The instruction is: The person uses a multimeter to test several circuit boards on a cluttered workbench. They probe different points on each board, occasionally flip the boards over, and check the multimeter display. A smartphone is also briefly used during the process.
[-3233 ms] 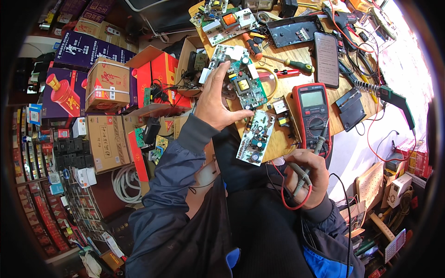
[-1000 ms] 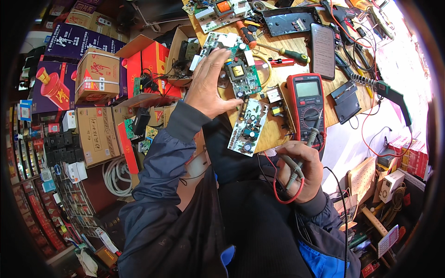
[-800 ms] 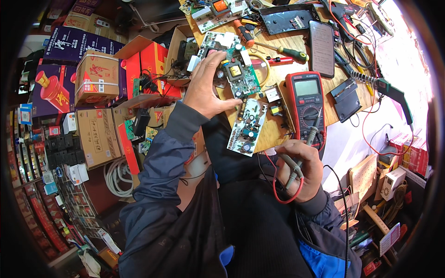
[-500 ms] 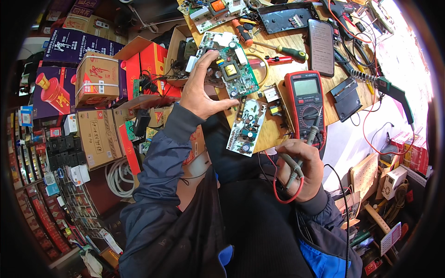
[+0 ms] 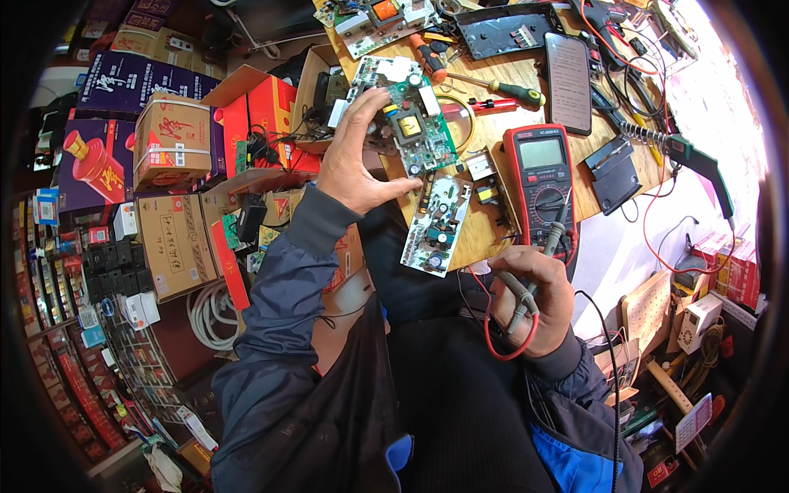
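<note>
My left hand [image 5: 356, 168] grips a green circuit board [image 5: 437, 135] by its ends, fingers at the far end and thumb near the close one. A yellow-topped transformer stands on this board. Just nearer to me, a pale circuit board [image 5: 438, 230] with several capacitors lies over the bench edge. My right hand [image 5: 546, 300] is closed around two grey multimeter probes [image 5: 518, 289], whose leads loop below it. Beyond that hand lies a red-and-black multimeter [image 5: 542, 172]; its display looks blank.
Across the wooden bench [image 5: 493, 72] lie a green-handled screwdriver [image 5: 519, 92], a phone-like slab [image 5: 569, 86] and a black plastic tray [image 5: 505, 33]. A soldering iron [image 5: 699, 160] juts over the right edge. Cardboard boxes [image 5: 174, 144] are stacked at the left.
The green board has shifted very slightly towards me in my left hand. My right hand and the probes stay where they were.
</note>
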`<state>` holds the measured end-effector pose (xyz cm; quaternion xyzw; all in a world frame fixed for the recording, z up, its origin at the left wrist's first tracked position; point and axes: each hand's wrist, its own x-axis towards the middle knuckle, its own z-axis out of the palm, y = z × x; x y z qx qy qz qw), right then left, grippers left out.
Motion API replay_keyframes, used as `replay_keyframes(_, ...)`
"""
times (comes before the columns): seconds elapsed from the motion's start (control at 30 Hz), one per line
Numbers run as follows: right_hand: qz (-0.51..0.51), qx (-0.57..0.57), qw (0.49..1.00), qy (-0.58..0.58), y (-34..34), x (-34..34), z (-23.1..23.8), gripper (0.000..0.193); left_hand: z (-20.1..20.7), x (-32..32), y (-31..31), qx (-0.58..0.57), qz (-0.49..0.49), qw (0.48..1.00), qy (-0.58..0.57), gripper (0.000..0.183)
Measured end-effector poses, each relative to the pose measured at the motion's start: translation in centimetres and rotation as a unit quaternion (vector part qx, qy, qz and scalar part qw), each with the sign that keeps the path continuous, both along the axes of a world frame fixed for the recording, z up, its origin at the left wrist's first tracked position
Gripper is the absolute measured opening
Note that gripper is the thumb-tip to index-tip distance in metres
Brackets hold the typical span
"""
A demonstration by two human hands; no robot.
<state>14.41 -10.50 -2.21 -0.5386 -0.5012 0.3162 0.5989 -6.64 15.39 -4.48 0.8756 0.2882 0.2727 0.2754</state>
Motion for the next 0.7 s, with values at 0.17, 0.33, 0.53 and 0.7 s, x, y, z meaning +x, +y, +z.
replay_keyframes(0.17, -0.002, 0.000, 1.000, 0.004, -0.03, -0.10, -0.12, 0.044, -0.03, 0.00, -0.05, 0.003, 0.004, 1.000, 0.002, 0.121)
replay_keyframes(0.33, 0.003, -0.004, 1.000, 0.017, -0.08, -0.04, -0.23, 0.045, -0.14, -0.04, 0.06, 0.006, 0.007, 1.000, 0.002, 0.121)
replay_keyframes(0.53, 0.006, -0.004, 1.000, 0.015, -0.09, -0.05, -0.26, 0.046, -0.04, 0.01, -0.01, 0.012, 0.005, 1.000, -0.003, 0.118)
replay_keyframes(0.7, 0.004, -0.003, 1.000, 0.005, -0.05, -0.11, -0.25, 0.045, 0.17, 0.20, 0.00, 0.018, 0.000, 1.000, -0.001, 0.116)
